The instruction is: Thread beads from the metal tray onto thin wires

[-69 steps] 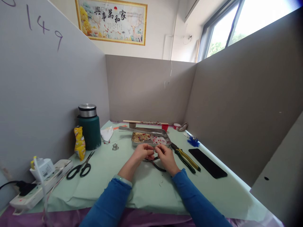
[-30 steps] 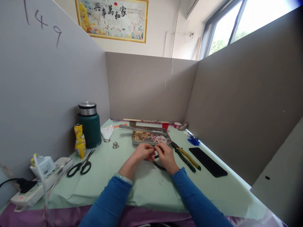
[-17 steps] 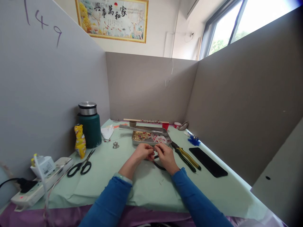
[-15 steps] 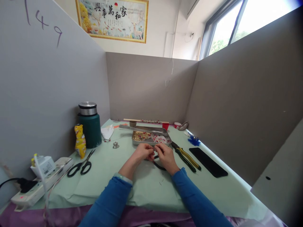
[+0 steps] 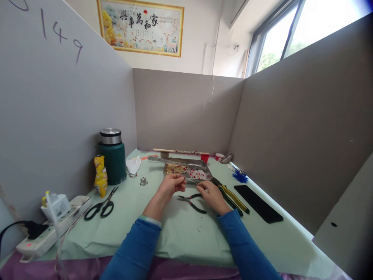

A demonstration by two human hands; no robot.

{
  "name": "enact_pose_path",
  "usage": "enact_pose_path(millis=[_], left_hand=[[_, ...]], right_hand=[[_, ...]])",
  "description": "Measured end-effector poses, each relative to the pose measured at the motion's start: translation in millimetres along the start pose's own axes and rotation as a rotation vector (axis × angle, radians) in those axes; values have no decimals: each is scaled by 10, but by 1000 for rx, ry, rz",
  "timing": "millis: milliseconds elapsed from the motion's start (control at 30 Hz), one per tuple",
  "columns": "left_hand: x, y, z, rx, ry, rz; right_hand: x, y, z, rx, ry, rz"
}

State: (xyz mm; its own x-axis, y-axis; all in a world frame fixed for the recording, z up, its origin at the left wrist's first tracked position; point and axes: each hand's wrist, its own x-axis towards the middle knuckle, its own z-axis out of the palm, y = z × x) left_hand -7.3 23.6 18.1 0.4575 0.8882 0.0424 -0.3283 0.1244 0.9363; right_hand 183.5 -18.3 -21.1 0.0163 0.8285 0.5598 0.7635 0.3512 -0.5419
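Observation:
Between my two hands stretches a thin wire (image 5: 191,181), just in front of the metal tray (image 5: 210,171). My left hand (image 5: 172,186) pinches one end between thumb and fingertips. My right hand (image 5: 213,196) has its fingers closed on the other end. Whether a small bead sits on the wire at the left fingertips is too small to make out. Red, gold and clear beads (image 5: 196,173) lie in the tray, with a bundle of thin wires (image 5: 166,160) across it. Below my hands lies a small pair of pliers (image 5: 190,202), jaws apart.
Larger yellow-green pliers (image 5: 233,197) and a black flat strip (image 5: 258,203) lie to the right, near a blue tassel (image 5: 239,175). Scissors (image 5: 103,206), a green flask (image 5: 112,163), a yellow packet (image 5: 100,177) and a power strip (image 5: 55,229) occupy the left. A beaded stick (image 5: 180,151) lies behind.
My hands have moved apart, the right one going right and slightly down. The wire now shows between them, and the small pliers underneath are more fully visible.

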Motion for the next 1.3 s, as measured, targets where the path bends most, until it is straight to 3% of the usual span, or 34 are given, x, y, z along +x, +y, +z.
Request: enact_pose_path(millis=[133,200,300,433,500,567,667,767,867,967,1067,1300], left_hand=[[-19,43,-17,-65,-45,26],[-26,52,-23,-103,-63,26],[-26,46,-39,-122,-94,28],[-24,33,-61,-88,-148,31],[-29,36,-63,-82,-174,32],[-38,43,-60,-79,-194,21],[-51,49,-56,-63,-224,10],[-56,42,-56,-40,-236,16],[-54,34,-46,-1,-213,28],[-47,31,-22,58,-159,16],[-33,23,-4,107,-126,-8],[5,-23,-34,201,-100,-11]], right_hand=[[-108,-96,-24,-71,-336,-202],[-151,-131,-38,-92,-417,-220],[-181,-159,-29,-119,-394,-202],[-170,-172,41,-142,-287,-237],[-147,-160,68,-112,-204,-188],[-113,-131,58,47,-113,-18],[-56,-76,-41,502,-59,277],[-26,-59,-172,865,-108,356],[-34,-122,-215,1077,-220,392],[-60,-231,-159,901,-240,376],[-78,-297,-88,615,-169,251],[-106,-256,-34,260,-107,-18]])
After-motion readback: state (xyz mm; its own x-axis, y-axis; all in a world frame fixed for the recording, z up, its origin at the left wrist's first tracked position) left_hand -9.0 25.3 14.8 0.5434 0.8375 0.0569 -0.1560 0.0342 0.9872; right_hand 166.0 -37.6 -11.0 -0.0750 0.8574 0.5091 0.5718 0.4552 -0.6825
